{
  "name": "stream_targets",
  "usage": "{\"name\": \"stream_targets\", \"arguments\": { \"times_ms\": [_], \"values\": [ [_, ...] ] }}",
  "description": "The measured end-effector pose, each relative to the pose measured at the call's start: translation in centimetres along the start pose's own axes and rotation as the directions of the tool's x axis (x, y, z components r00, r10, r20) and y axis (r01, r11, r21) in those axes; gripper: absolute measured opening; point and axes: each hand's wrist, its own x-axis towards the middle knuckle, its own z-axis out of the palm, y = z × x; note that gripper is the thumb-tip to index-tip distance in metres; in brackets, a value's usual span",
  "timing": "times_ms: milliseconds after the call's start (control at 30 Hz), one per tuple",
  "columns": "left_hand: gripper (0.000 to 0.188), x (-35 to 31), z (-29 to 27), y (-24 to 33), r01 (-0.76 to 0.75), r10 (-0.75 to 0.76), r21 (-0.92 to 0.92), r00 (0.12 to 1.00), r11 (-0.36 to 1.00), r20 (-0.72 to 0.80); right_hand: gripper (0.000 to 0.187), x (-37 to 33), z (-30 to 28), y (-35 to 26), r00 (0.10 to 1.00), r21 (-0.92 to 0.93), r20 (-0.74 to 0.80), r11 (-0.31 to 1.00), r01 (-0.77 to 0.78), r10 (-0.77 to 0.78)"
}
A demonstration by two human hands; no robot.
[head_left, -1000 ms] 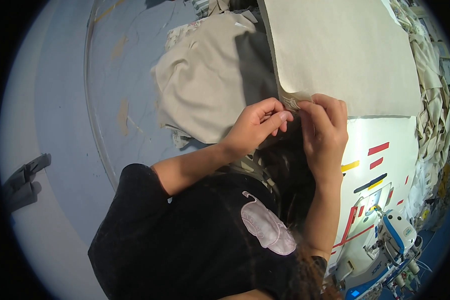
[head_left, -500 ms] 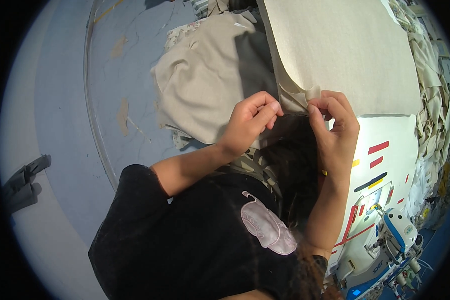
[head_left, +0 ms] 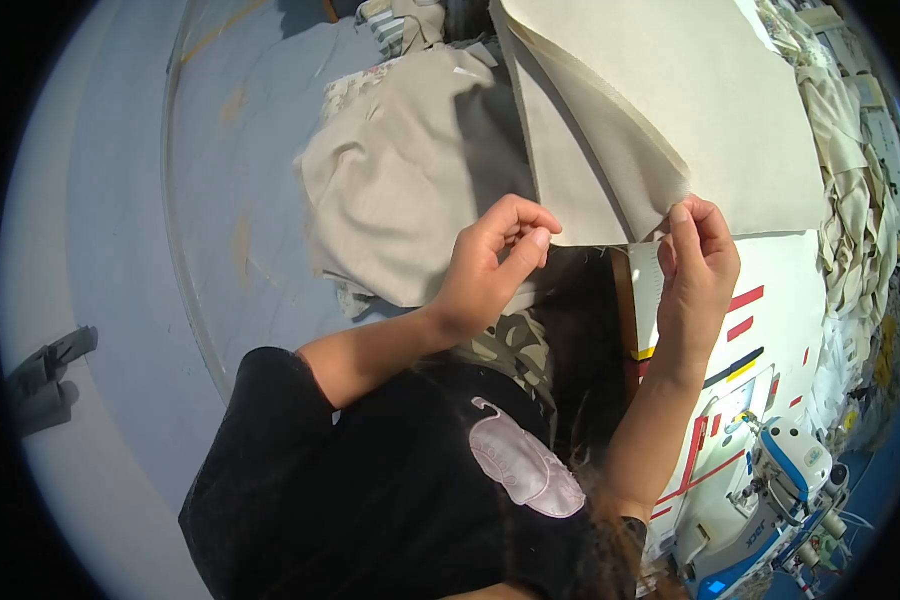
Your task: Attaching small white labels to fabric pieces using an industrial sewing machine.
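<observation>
A beige fabric panel (head_left: 705,110) in at least two layers lies over the right-hand table's far part. My right hand (head_left: 702,245) pinches the near edge of the upper layer between thumb and fingers and holds it lifted and folded back to the right. Beneath it the lower layer (head_left: 575,205) shows flat. At that layer's near left corner, my left hand (head_left: 500,255) is closed, thumb against the bent fingers, with the corner at its fingertips. How much cloth lies between those fingertips is hidden.
A crumpled pile of beige cloth (head_left: 390,180) lies to the left. The white sewing table (head_left: 785,270) carries red and yellow tape marks and a dark pen-like tool (head_left: 733,367). A white and blue sewing machine (head_left: 795,460) stands at lower right. More cloth (head_left: 850,180) hangs along the far right.
My right hand has drawn the upper layer's edge rightward, opening a wider gap over the lower layer. My left hand stays near the corner, shifted only slightly.
</observation>
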Motion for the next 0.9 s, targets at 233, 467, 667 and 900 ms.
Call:
{"name": "stream_targets", "arguments": {
  "times_ms": [233,467,667,900],
  "values": [
    [0.014,-0.1,0.2,0.1,0.022,-0.023,0.023,0.998,1.000,0.052,0.017,1.0,-1.0,0.6,0.995,0.131,-0.082,0.990,-0.049,0.060],
    [0.012,0.1,0.1,0.3,0.048,-0.049,0.012,0.997,0.999,0.064,0.015,1.5,-2.0,0.7,0.995,0.173,-0.075,0.983,-0.055,0.069],
    [0.015,-0.1,0.0,0.2,0.054,-0.056,0.024,0.995,0.998,0.080,0.015,1.8,-0.7,0.1,0.968,0.348,-0.221,0.937,-0.033,0.116],
    [0.015,-0.3,0.6,1.1,-0.006,0.013,-0.043,0.989,0.999,0.149,0.020,1.9,-3.5,1.3,0.998,0.315,-0.060,0.949,0.017,0.002]
  ]
}}
